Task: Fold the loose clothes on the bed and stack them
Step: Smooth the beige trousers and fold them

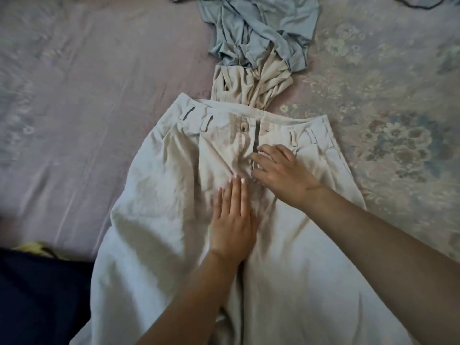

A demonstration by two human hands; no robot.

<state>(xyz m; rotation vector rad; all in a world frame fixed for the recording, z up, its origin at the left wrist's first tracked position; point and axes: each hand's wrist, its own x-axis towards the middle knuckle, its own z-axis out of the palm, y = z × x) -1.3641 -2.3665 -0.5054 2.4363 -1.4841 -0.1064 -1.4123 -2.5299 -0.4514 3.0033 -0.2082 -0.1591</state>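
Note:
Cream trousers (154,195) lie spread flat on the bed, waistband away from me, legs running toward me. My left hand (232,220) lies flat, fingers straight, on the crotch seam. My right hand (281,173) rests over the fly just below the button, fingers bent and touching the zipper flap; whether it pinches the cloth is unclear. Beyond the waistband sits a crumpled beige garment (251,85), and a crumpled light blue shirt (256,28) lies partly on top of it.
The bed carries a pale lilac floral sheet (87,83). A dark navy cloth (42,297) with a bit of yellow beside it fills the lower left corner. A dark-edged piece of fabric (423,2) shows at the top right edge.

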